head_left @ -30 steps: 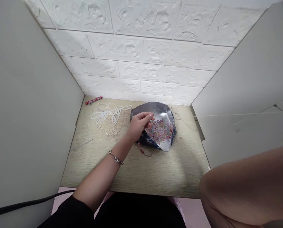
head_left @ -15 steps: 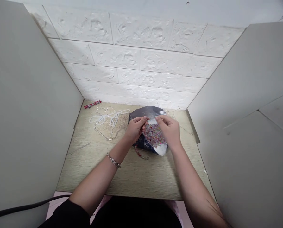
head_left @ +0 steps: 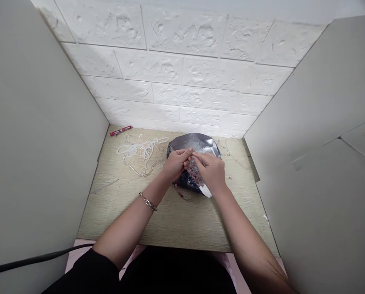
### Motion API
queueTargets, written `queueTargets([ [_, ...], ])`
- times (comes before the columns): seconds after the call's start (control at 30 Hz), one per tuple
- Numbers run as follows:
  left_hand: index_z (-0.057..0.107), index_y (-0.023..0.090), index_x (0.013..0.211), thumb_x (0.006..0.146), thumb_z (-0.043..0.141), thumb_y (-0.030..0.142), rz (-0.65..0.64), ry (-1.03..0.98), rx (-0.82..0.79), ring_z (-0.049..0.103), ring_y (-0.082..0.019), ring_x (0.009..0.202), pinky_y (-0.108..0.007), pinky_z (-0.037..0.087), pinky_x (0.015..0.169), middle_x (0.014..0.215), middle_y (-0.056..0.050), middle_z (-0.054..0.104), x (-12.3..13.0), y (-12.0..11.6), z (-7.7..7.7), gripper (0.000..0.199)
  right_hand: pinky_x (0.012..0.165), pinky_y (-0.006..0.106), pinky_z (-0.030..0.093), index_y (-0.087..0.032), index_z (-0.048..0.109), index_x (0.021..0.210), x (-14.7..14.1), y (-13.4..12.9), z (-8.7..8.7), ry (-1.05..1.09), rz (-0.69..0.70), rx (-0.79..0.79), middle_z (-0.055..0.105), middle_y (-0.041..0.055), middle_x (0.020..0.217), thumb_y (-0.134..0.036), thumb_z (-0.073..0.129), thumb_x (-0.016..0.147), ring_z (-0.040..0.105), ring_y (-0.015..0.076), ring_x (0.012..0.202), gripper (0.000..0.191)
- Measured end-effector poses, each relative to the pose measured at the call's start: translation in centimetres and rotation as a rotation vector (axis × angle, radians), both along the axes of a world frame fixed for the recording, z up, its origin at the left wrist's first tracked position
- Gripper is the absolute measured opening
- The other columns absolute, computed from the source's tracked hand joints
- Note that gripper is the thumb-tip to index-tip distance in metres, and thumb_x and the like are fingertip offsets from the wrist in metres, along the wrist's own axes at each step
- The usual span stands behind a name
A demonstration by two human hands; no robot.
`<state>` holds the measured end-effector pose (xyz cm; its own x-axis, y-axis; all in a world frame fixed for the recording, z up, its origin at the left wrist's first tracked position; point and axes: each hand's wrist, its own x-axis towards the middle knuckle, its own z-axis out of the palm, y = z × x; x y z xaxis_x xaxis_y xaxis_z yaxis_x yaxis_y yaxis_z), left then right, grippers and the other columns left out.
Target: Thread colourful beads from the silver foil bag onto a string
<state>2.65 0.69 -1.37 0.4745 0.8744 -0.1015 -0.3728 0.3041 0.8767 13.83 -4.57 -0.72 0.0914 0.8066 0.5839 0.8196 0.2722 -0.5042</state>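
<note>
Over an opened pouch (head_left: 197, 141) with a silvery lining and a dark blue patterned outside, my two hands meet at the fingertips. My left hand (head_left: 175, 165) is closed in a pinch, and a string of pink, red and pale beads (head_left: 181, 194) hangs below it towards the table. The thumb and forefinger of my right hand (head_left: 212, 168) pinch right beside the left fingertips; what lies between them is too small to make out. Loose multicoloured small beads (head_left: 195, 173) heap on the pouch's lining, partly hidden by my right hand.
White and pearly bead strands (head_left: 142, 151) lie tangled left of the pouch. A red packet (head_left: 121, 130) is at the back left, a thin needle-like rod (head_left: 105, 186) nearer me. Fine wire (head_left: 236, 158) lies at the right. Panels and a white brick-patterned wall (head_left: 165, 92) enclose the table.
My right hand has moved left and its fingertips have come together with those of my left hand. Both hands stay pinched. The view has shifted slightly.
</note>
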Motion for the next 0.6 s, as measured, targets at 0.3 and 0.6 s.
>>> queueTargets([
  [0.3,0.049,0.011,0.053,0.065,0.061,0.043,-0.037,0.047,-0.022,0.033,-0.001,0.034,-0.015,0.023,0.034,0.041,0.005,0.040,0.0,-0.3,0.6,0.036,0.061,0.023,0.039,-0.022,0.064,0.092,0.1,0.1,-0.8,-0.133,-0.038,0.072,0.063,0.0045,0.075,-0.031,0.038,0.083,0.055,0.0123,0.067,0.028],
  [0.6,0.056,0.011,0.058,0.067,0.060,0.036,-0.123,0.066,0.029,0.037,-0.003,0.037,-0.015,0.028,0.037,0.042,0.003,0.044,-0.5,-0.5,1.4,0.028,0.056,0.024,0.042,-0.022,0.066,0.087,0.1,-0.1,-0.1,0.113,-0.028,0.090,0.062,0.0022,0.066,-0.032,0.043,0.080,0.054,0.0114,0.059,0.026],
])
